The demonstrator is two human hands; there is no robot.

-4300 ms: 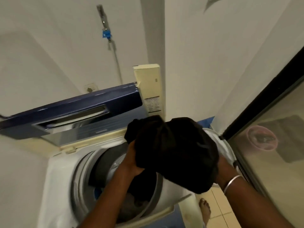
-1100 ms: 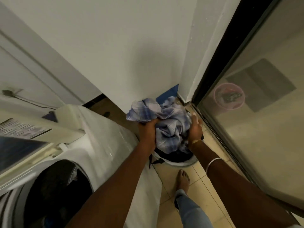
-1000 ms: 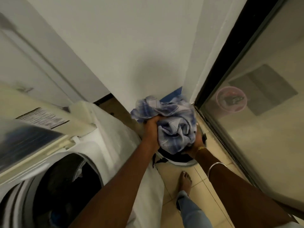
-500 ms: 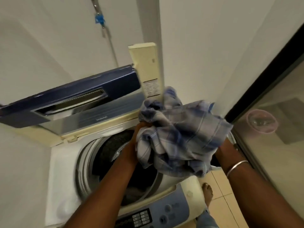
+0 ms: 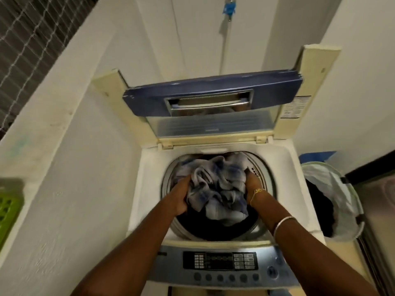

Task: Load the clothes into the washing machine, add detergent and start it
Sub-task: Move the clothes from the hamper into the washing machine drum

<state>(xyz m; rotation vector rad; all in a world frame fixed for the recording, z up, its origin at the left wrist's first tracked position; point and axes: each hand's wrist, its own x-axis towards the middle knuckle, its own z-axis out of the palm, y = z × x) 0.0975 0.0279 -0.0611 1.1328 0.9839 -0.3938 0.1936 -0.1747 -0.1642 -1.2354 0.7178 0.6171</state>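
Standing at a top-loading washing machine (image 5: 147,167), the person has both arms reaching down into its round drum opening. The left hand (image 5: 180,196) is at the left side of a bundle of blue-and-white checked clothes (image 5: 215,189), its fingers curled around the fabric and clamped on it. The right hand (image 5: 252,184) is at the right side of the same bundle, fingers buried in the cloth and closed on it; a thin gold chain circles that wrist, and a silver bangle (image 5: 284,223) sits further up the forearm.

The bundle lies inside the drum mouth, toward its far half, with its top roughly level with the metal drum rim (image 5: 165,184). Dark fabric shows beneath it at the near side of the drum.

The lid (image 5: 211,99) is folded up and stands open at the far edge of the machine, its blue panel and recessed handle facing the camera. The control panel (image 5: 220,261) runs along the near edge, with a dark display block and a row of round buttons below it.

To the right of the machine, on the floor, a white-lined laundry basket (image 5: 346,201) holds dark clothing. At the left edge, a green perforated basket (image 5: 8,206) rests on a white ledge. A hose with a blue fitting (image 5: 228,7) hangs on the far wall.
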